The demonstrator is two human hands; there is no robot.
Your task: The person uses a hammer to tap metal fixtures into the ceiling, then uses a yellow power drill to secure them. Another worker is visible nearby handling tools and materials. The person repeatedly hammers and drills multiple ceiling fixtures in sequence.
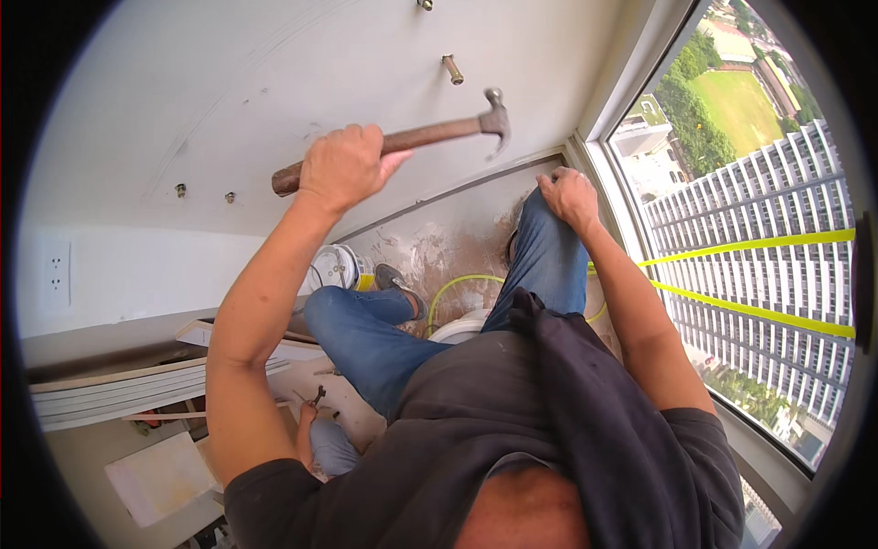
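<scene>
Left hand (343, 167) was clenched full-fist round the brown wooden handle of a steel claw hammer (402, 140), fingers wrapped tight w/ no gap, thumb out along the shaft toward the head. Grip sat near the butt end; hammer head lay at approx 2 o'clock from the fist, just below and right of a brass-coloured anchor bolt (453, 69) sticking out of the white wall panel (274, 82), head and bolt near but apart. A 2nd bolt showed at the 12 o'clock edge of view; two small fixings sat at 9 o'clock from the fist, lower on the panel. Right hand (569, 197) was spread flat, palm down, on the blue denim knee (549, 252), holding nothing, fingers loosely apart. Judgement: to strike well, face of the head should meet the bolt end square, wrist firm, short controlled swings since the stance looked raised and cramped; the braced right hand helps balance. Below, at 6 o'clock from the hammer: a white paint can (337, 267), a yellow-green hose (462, 285), dusty concrete floor. White trim boards (119, 389) stacked at 8 o'clock. Window w/ yellow tape strips (750, 245) ran along 3 o'clock, tower blocks beyond.
</scene>
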